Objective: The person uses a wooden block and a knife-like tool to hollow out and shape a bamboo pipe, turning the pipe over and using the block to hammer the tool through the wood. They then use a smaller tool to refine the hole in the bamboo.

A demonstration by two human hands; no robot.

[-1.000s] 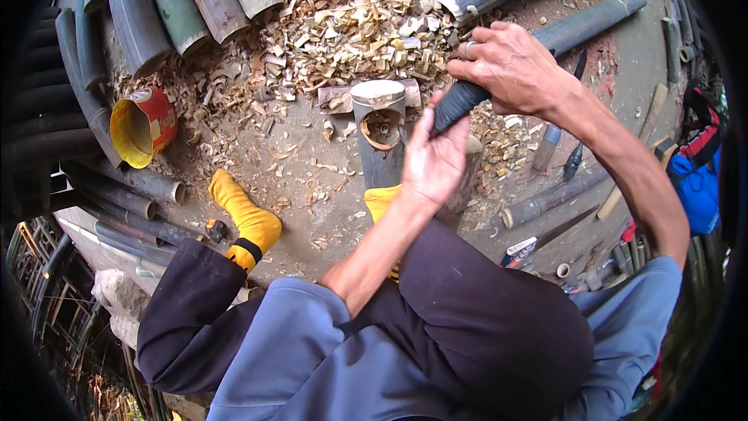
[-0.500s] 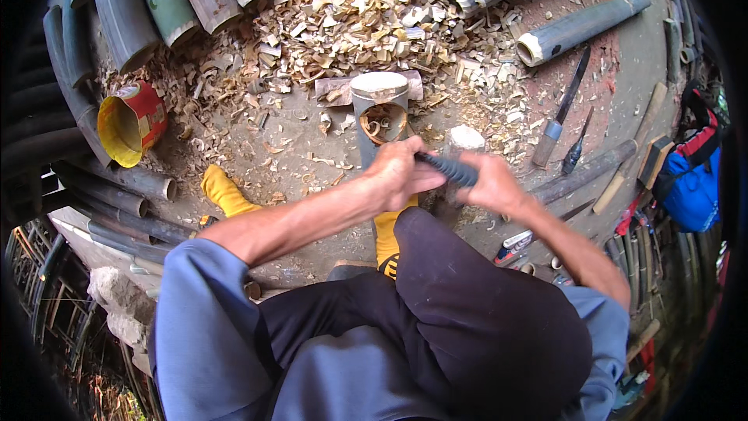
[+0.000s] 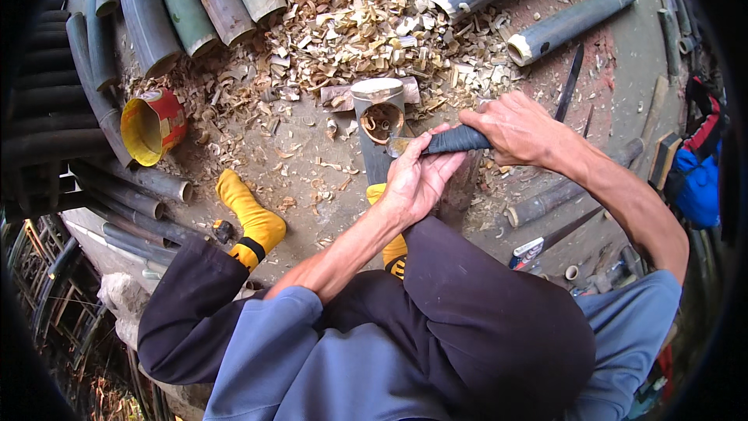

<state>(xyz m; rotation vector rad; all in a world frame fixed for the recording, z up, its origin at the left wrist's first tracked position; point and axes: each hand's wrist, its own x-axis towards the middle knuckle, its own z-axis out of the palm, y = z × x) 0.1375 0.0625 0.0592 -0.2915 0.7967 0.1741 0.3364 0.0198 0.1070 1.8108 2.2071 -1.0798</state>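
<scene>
A length of bamboo (image 3: 377, 164) with an oval opening cut in its side points away from me; pale shavings lie inside the opening. Across its right side lies a chisel-like tool (image 3: 456, 139) with a black-wrapped handle. Its metal tip (image 3: 398, 146) is beside the opening's lower right edge; whether it touches the bamboo I cannot tell. My left hand (image 3: 417, 175), palm turned up, is closed around the handle near the metal. My right hand (image 3: 518, 129) grips the handle's far end. One yellow-socked foot (image 3: 376, 192) is against the bamboo's near part.
Wood shavings (image 3: 351, 23) cover the ground ahead. Bamboo lengths lie at far left and far right (image 3: 576, 23). A red-and-yellow can (image 3: 153, 126) lies on its side at left. To the right are a long dark blade (image 3: 573, 82), a saw (image 3: 549, 242) and a blue bag (image 3: 696, 191).
The handle has swung from sloping down to the right to nearly level. My right hand has moved up and right, while my left palm has turned up. The view has shifted slightly.
</scene>
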